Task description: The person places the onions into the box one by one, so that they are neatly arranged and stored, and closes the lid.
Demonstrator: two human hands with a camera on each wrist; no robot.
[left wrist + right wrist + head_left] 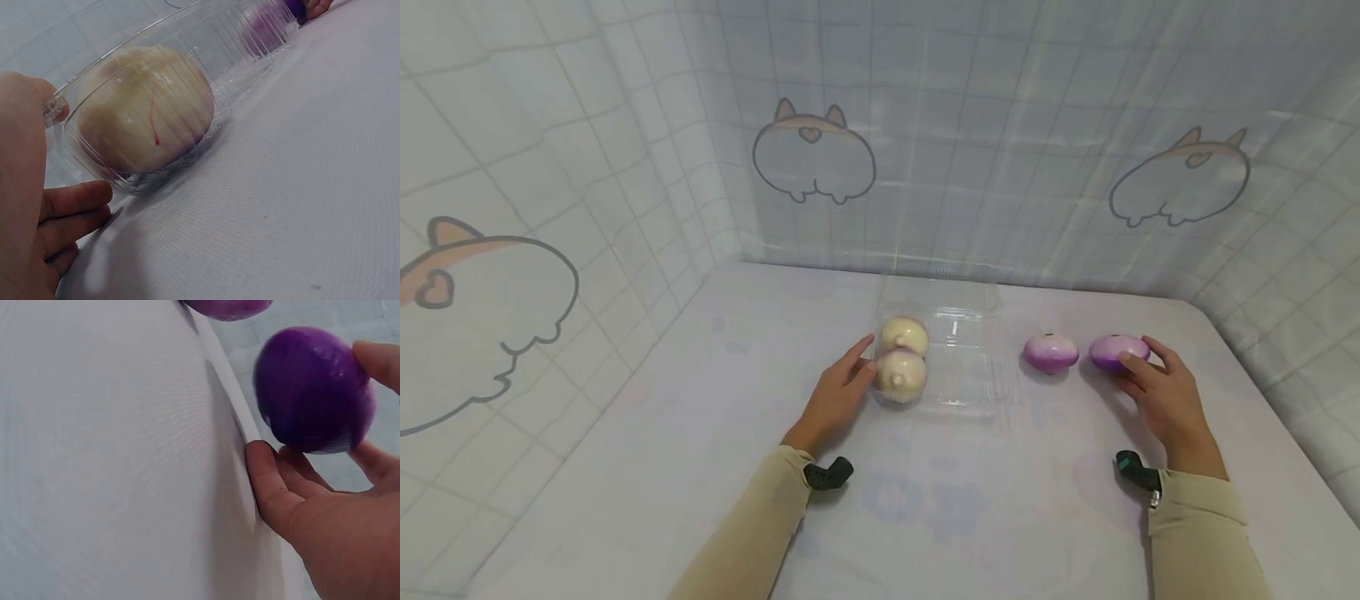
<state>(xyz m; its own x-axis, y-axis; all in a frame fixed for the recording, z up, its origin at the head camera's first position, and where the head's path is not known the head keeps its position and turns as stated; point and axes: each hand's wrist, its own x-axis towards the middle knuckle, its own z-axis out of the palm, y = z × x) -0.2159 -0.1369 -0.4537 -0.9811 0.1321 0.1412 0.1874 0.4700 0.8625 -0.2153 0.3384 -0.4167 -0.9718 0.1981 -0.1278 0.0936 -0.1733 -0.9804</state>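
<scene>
In the head view, my left hand [838, 394] is at the left side of a clear plastic clamshell box [962, 375] with its lid opened back. The left wrist view has the thumb over the box's rim and the other fingers low against its side. Two pale, onion-like vegetables stand in the box's left part, a front one [901, 372] and a back one [905, 332]. At the right, my right hand [1168, 397] holds a purple onion [1112, 352] between thumb and fingers. Its lower fingers [269, 469] lie beside the tabletop in the right wrist view.
A second purple onion [1051, 353] sits on the white-covered table [985, 517] between the box and my right hand. Behind the table hangs a tiled-pattern curtain [970, 167] with cartoon animals, and similar sheets stand at both sides.
</scene>
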